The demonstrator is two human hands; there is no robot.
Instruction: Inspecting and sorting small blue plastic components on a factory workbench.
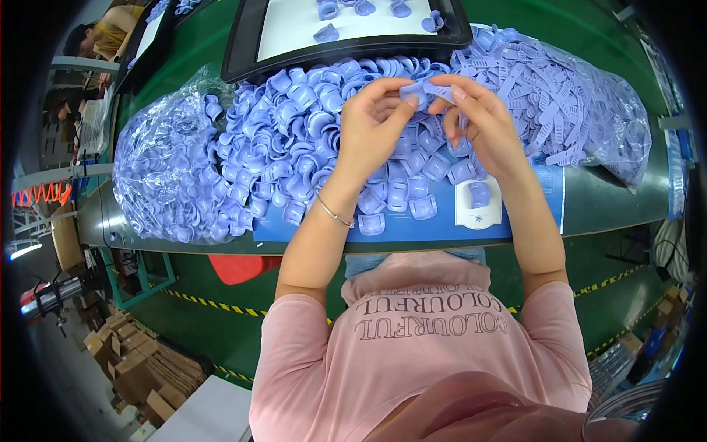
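Observation:
My left hand (374, 129) pinches a curved periwinkle plastic piece (414, 91) between thumb and fingertips, above the middle of the table. Close beside it, my right hand (482, 121) grips a narrow periwinkle strap (442, 91) at the same height. The strap's end meets or nearly touches the curved piece; whether they are joined I cannot tell. Beneath both hands spreads a big heap of the same curved pieces (294, 140). A heap of flat slotted straps (545, 96) lies to the right of my right hand.
A black tray (353, 62) with a white liner and several curved pieces stands at the far side. Clear plastic bags (166, 169) hold parts at left and right. A blue printed sheet (442, 225) lies along the near table edge. A person sits at the far left.

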